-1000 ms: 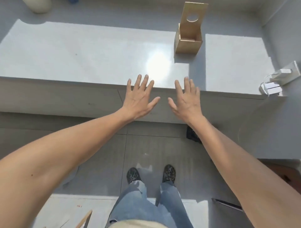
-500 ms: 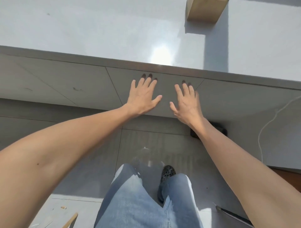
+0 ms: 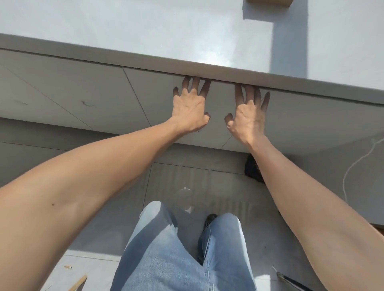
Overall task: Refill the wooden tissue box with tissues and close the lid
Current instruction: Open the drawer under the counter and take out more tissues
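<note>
Only the bottom edge of the wooden tissue box shows, at the top of the view on the grey countertop. No tissues are in view. My left hand and my right hand lie side by side on a grey drawer front just below the counter's lip. The fingers of both hands curl over the panel's top edge, with the tips hidden in the shadowed gap under the lip. The thumbs are tucked against the panel face.
More grey cabinet panels run to the left. A white cable hangs at the right, and a dark object sits on the floor under the cabinet. My jeans-clad legs stand close to the counter. A wooden stick lies at the bottom left.
The view has tilted down and closer, pushing the box nearly out of frame. Both hands dropped from the counter top to the drawer front and hooked their fingers over its top edge.
</note>
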